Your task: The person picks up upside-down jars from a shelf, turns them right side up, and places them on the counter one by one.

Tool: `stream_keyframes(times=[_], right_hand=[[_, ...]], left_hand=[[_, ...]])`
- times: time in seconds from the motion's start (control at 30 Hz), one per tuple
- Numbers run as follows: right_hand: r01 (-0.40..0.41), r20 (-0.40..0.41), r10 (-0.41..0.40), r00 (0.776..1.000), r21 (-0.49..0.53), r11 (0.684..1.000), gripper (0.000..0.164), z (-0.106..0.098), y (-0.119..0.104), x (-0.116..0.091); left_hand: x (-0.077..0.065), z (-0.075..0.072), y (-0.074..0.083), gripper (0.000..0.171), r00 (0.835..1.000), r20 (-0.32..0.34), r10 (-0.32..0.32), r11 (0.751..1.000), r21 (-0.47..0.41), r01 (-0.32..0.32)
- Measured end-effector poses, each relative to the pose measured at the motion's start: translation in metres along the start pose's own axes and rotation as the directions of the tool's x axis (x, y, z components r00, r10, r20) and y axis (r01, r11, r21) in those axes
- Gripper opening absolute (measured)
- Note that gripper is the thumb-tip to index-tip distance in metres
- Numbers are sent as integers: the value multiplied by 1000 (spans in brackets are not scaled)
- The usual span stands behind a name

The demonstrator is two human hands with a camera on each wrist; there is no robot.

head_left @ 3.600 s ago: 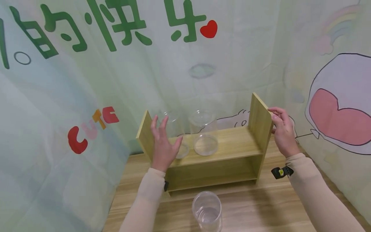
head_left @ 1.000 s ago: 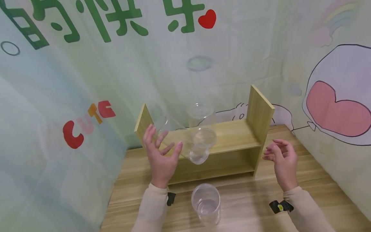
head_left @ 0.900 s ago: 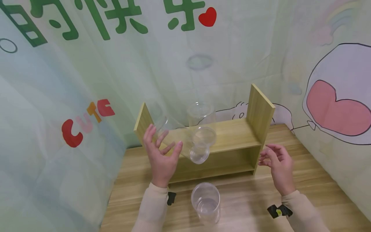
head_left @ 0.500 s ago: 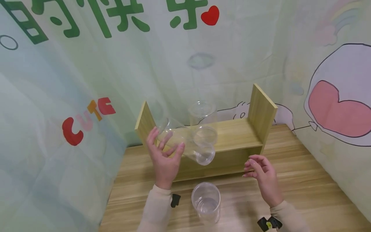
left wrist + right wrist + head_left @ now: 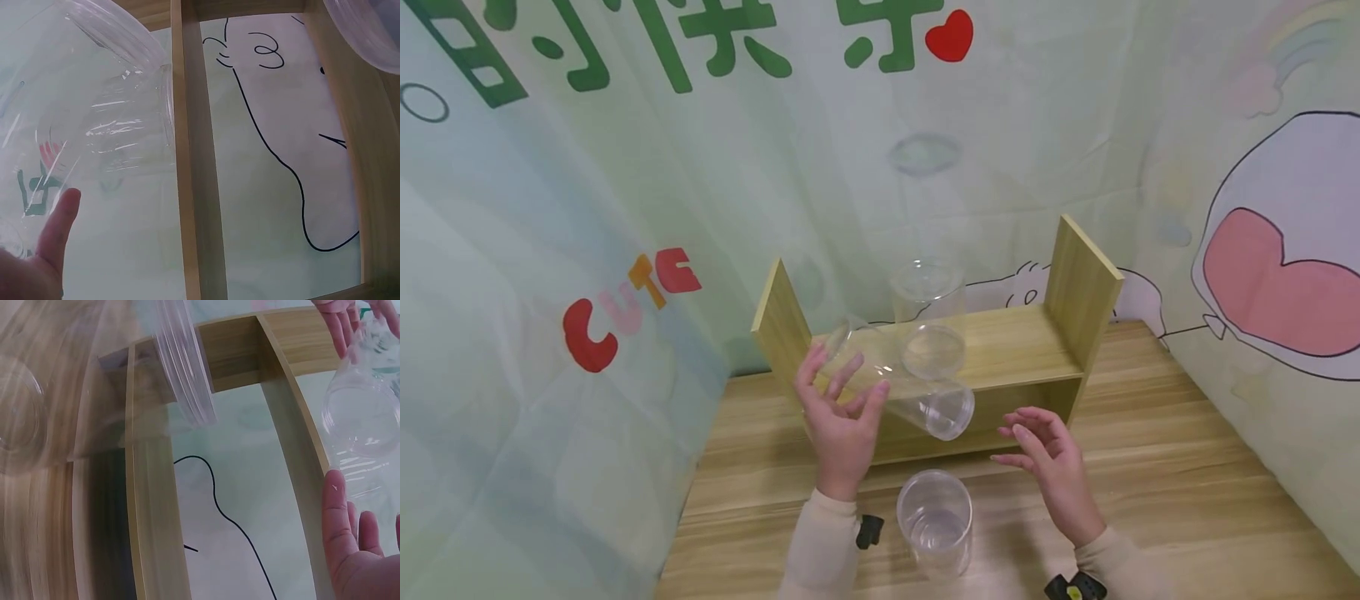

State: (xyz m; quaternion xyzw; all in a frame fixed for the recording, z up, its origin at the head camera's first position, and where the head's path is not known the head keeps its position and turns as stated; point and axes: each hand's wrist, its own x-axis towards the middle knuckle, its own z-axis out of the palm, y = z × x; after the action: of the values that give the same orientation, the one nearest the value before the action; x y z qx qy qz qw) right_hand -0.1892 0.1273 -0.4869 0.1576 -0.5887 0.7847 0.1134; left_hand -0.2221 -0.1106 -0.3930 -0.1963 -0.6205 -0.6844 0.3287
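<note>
My left hand (image 5: pixel 842 442) grips a clear plastic jar (image 5: pixel 906 385), tilted with its lower end toward the right, in front of the upper shelf. In the left wrist view the thumb (image 5: pixel 59 231) lies near the jar's see-through wall (image 5: pixel 125 125). My right hand (image 5: pixel 1052 467) hovers right of that jar's lower end, fingers loosely bent and holding nothing. The right wrist view shows its fingers (image 5: pixel 337 519) below the held jar (image 5: pixel 362 419); contact cannot be told there. A second clear jar (image 5: pixel 928 321) stands upright on the wooden shelf's upper board (image 5: pixel 1022 346).
A third clear jar (image 5: pixel 934 521) stands on the wood-grain table (image 5: pixel 1180 492), in front of the two-tier shelf. Tall side panels (image 5: pixel 1078 287) rise at both shelf ends. A printed cloth backdrop (image 5: pixel 760 175) hangs close behind and to the sides.
My left hand has taken a jar off the upper board, tilted it and brought it forward and right. My right hand has left the shelf's right panel and moved left toward that jar.
</note>
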Motion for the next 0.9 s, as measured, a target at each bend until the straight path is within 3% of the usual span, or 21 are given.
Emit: stream_keyframes(times=[0.13, 0.33, 0.53, 0.9], right_hand=[[-39, 1, 39, 999, 26, 999, 30, 10, -10, -1], [-79, -1, 79, 997, 43, 996, 33, 16, -8, 0], [-121, -35, 124, 992, 69, 990, 42, 20, -7, 0], [-136, -1, 137, 991, 120, 983, 44, 25, -10, 0]], left_hand=[[-6, -1, -11, 69, 999, -19, -34, 998, -48, 33], [-16, 3, -22, 66, 997, -26, -66, 991, -118, 63], [-23, 6, -24, 63, 997, -33, -76, 992, -105, 72], [-35, 10, -25, 61, 991, -21, -133, 980, -151, 128]])
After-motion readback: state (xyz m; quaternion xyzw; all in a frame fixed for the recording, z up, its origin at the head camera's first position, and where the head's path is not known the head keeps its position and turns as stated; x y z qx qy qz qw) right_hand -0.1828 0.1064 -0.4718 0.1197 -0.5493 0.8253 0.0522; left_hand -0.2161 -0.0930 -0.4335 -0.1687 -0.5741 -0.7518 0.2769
